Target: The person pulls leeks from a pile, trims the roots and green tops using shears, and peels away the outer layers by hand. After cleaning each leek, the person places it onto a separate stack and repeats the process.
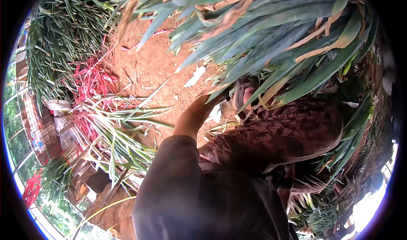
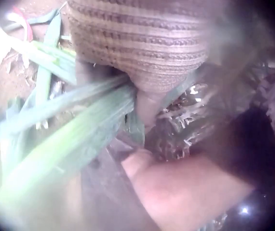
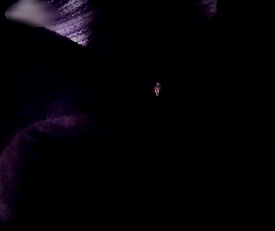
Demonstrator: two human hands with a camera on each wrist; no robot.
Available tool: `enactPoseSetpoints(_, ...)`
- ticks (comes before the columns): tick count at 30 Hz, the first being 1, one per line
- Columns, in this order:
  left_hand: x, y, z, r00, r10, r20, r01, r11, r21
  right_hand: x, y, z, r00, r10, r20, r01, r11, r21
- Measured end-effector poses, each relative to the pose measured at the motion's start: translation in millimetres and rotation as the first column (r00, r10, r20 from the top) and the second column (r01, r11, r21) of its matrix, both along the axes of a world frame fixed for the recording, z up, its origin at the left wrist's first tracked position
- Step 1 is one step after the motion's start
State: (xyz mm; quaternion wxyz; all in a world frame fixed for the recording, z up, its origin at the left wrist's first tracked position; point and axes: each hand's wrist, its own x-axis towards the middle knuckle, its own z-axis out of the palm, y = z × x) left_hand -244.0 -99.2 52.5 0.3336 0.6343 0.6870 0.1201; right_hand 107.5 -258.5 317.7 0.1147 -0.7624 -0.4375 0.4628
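**Mid-handling: greens at the left hand, a big stack beyond**

Closest to me is the dark top [image 1: 212, 202], and a bare forearm [image 1: 190, 119] reaches out from its sleeve beside the patterned trousers [image 1: 280, 134]. The left hand [image 2: 142, 43], in ribbed knit with a fingertip past its edge, lies over broad green leaves [image 2: 74, 130]. Whether its fingers close round them, I can't tell. The right hand is lost in darkness; its wrist view gives me only a patch of knitted cloth [image 3: 74, 24], so its fingers can't be told either.

The large leafy bunch [image 1: 275, 49] spreads over the upper right of the bare earth [image 1: 148, 49], its lower edge against the trousers. I see no tie on it, so I'd judge that this lot is unfinished.

Farther off, loose long leaves [image 1: 127, 142] sprawl by the earth's left edge, apparently not gathered yet, with tangled red strips [image 1: 95, 81] just above. Past them, along the upper left, stands a dense stack of greens [image 1: 68, 36], heaped together; that part looks done. How much is left overall, I can't say.
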Motion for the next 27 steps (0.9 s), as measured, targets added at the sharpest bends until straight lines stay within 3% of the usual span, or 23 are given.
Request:
enactPoseSetpoints(8,-114,-7,-34,0.952,0.116,-0.282,-0.17,0.97,-0.173,2,3,-2,1.0,0.002,0.002,-0.002,1.0,-0.023)
enactPoseSetpoints(15,-188,-27,-58,0.89,0.188,-0.415,-0.315,0.912,-0.262,0,8,-4,1.0,-0.005,0.009,0.005,0.999,-0.046)
enactPoseSetpoints(27,-314,-46,-41,0.774,0.297,-0.56,-0.479,0.852,-0.211,1,9,-9,1.0,-0.006,0.002,0.006,0.999,-0.052)
